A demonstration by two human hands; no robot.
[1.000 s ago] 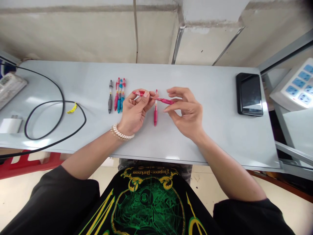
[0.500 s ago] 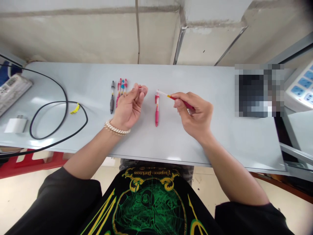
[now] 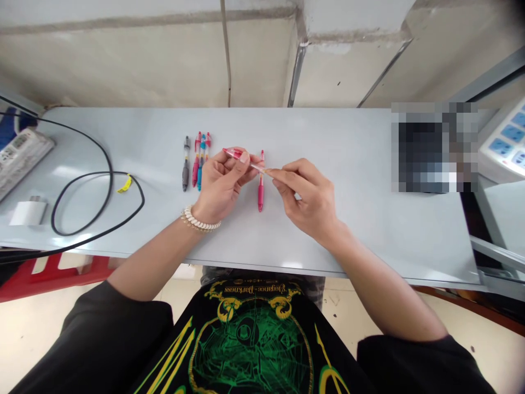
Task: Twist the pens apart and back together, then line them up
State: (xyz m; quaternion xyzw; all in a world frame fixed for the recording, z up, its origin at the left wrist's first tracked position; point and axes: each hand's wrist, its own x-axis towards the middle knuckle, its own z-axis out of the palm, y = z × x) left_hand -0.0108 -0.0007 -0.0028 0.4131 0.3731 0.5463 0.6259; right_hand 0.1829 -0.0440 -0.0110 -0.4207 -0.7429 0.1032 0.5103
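Between my hands is a pen in parts. My left hand (image 3: 227, 178) is closed on its clear pen barrel (image 3: 255, 166) with a red top end (image 3: 230, 152), which points up and left. Pinched fingers of my right hand (image 3: 301, 191) meet the barrel's right end, where a bit of yellow shows; the red grip section seen there earlier is now hidden by the fingers. Beneath, a whole red pen (image 3: 261, 194) lies upright on the table, its upper part partly covered. Left of my left hand lie a grey pen (image 3: 186, 164), red pens (image 3: 196, 164) and a blue pen (image 3: 200, 172).
The white table (image 3: 369, 230) runs along a tiled wall (image 3: 262, 60). At left lie a looped black cable (image 3: 111, 164) with a yellow tag (image 3: 124, 184), a white charger (image 3: 28, 212) and a power strip (image 3: 27, 156). A blurred dark object (image 3: 422, 153) stands at right.
My right hand has moved left and brought the refill into the clear barrel's end. My left hand has turned the barrel so that its red top points left. The pens on the table stay put.
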